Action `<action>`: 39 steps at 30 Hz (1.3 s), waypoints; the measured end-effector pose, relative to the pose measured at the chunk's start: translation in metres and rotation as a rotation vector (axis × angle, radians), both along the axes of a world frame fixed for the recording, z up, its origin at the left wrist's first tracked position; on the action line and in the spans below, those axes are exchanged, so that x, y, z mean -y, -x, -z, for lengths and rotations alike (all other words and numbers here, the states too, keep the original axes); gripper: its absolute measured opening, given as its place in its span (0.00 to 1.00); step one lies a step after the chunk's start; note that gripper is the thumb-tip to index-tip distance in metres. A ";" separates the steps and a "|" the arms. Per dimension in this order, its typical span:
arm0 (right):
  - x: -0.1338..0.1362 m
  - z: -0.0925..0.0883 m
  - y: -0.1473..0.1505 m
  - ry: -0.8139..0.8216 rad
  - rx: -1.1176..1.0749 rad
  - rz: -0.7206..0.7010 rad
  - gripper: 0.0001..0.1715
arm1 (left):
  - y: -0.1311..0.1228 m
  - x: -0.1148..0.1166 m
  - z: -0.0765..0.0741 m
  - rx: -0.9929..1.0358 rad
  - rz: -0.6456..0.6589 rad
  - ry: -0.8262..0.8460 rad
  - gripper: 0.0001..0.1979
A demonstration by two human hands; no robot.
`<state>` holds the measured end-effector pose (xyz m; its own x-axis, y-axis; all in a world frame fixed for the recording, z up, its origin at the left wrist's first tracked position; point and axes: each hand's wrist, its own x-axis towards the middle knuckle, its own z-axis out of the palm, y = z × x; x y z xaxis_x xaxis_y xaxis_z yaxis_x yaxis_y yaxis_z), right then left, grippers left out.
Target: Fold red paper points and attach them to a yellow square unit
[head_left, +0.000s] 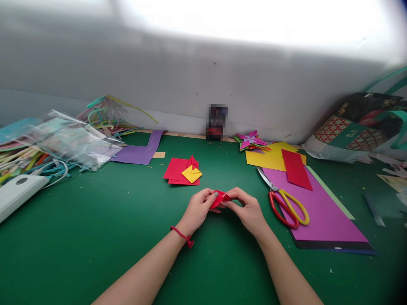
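Note:
A small folded piece of red paper (218, 199) is held between both hands, just above the green table (133, 237). My left hand (200, 207) pinches its left side, thumb on top. My right hand (244, 207) grips the right side between thumb and fingers. Parts of the paper are hidden behind the fingers. Beyond the hands, slightly left, lie red paper squares (173, 168). On them rest a folded yellow paper piece (192, 174) and a small folded red piece (192, 162).
Scissors (282, 207) with red and yellow handles lie on purple paper (327, 212) at right. Behind are yellow sheets (262, 157), a red strip (297, 169) and paper stars (250, 140). At left are a plastic bag (85, 144) and a white power strip (22, 192).

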<state>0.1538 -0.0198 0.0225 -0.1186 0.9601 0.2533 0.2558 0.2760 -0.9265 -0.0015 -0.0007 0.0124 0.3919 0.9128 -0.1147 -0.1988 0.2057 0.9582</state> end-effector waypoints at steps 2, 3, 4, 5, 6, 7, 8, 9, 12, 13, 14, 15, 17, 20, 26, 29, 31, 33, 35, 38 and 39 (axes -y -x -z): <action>-0.001 0.001 0.000 -0.052 0.064 0.040 0.03 | 0.001 0.000 0.002 -0.026 -0.002 -0.012 0.12; -0.002 0.002 0.000 -0.080 0.098 0.061 0.03 | 0.001 0.000 0.002 -0.033 -0.002 -0.013 0.12; -0.002 0.003 -0.001 -0.106 0.127 0.079 0.02 | 0.002 0.000 0.002 -0.032 0.005 -0.009 0.12; -0.003 0.004 -0.001 -0.127 0.148 0.094 0.01 | 0.002 0.000 0.001 -0.025 0.020 -0.001 0.12; -0.004 0.005 -0.001 -0.142 0.161 0.104 0.01 | 0.002 0.000 0.000 -0.013 0.040 0.010 0.12; -0.005 0.007 -0.001 -0.153 0.169 0.113 0.01 | 0.002 0.000 -0.001 -0.003 0.062 0.020 0.12; -0.006 0.008 0.000 -0.162 0.174 0.121 0.02 | 0.002 0.000 -0.001 0.004 0.079 0.028 0.12; -0.006 0.009 0.001 -0.170 0.180 0.130 0.02 | 0.002 0.000 -0.002 0.008 0.088 0.035 0.12; -0.006 0.012 0.006 -0.183 0.208 0.149 0.05 | 0.001 0.000 -0.002 0.005 0.066 0.040 0.11; -0.005 0.013 0.007 -0.186 0.219 0.152 0.05 | 0.001 -0.001 -0.001 0.004 0.058 0.040 0.11; -0.005 0.013 0.009 -0.189 0.232 0.154 0.06 | 0.000 -0.001 -0.001 0.002 0.052 0.039 0.11; -0.004 0.014 0.010 -0.193 0.248 0.156 0.06 | 0.000 0.000 0.000 0.002 0.048 0.037 0.11; -0.002 0.014 0.012 -0.203 0.289 0.167 0.07 | 0.000 0.000 0.001 0.002 0.049 0.031 0.11; 0.000 0.012 0.014 -0.203 0.387 0.185 0.07 | 0.000 -0.001 0.002 -0.003 0.054 0.027 0.11; 0.005 0.004 0.018 -0.199 0.391 0.164 0.06 | 0.004 -0.003 -0.002 0.030 0.090 0.066 0.13; 0.004 0.003 0.017 -0.193 0.275 0.180 0.07 | 0.007 -0.003 -0.005 0.078 0.108 0.089 0.17; 0.002 0.004 0.015 -0.169 0.209 0.214 0.08 | 0.006 -0.003 -0.005 0.097 0.097 0.070 0.17; -0.001 0.005 0.012 -0.130 0.131 0.262 0.09 | 0.004 -0.002 -0.004 0.083 0.080 0.023 0.15; -0.003 0.008 0.011 -0.082 0.045 0.299 0.09 | 0.002 -0.001 -0.001 0.042 0.073 -0.038 0.17; -0.004 0.010 0.012 -0.034 -0.044 0.314 0.10 | -0.001 0.001 0.002 -0.040 0.009 -0.124 0.15; -0.004 0.010 0.013 -0.026 -0.057 0.310 0.11 | -0.001 0.001 0.002 -0.066 -0.029 -0.144 0.13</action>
